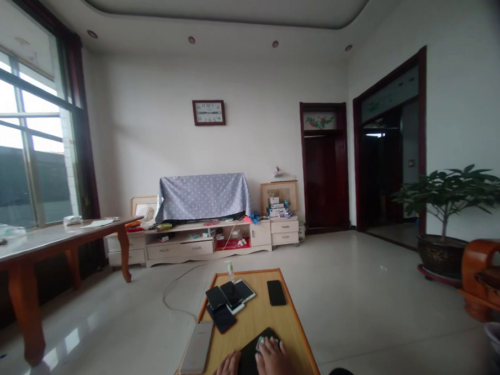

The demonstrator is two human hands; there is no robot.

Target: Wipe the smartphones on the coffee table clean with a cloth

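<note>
At the bottom of the view, my left hand (227,370) grips the left edge of a black smartphone (251,354) lying on a low wooden table (297,333). My right hand (272,365) presses a small white cloth (263,343) onto the phone's upper part. Both hands are cut off by the lower frame edge. Beyond them, several phones lie overlapped in a pile (226,300). A separate black phone (276,292) lies to the right, and a long silver phone or tablet (196,347) lies near my left hand.
A pump bottle (230,271) stands at the table's far edge, and a white cable (174,300) runs across the tiled floor. A long marble-topped table (44,239) stands at left, a cabinet (181,248) ahead, a potted plant (441,251) and wooden chair (478,275) right.
</note>
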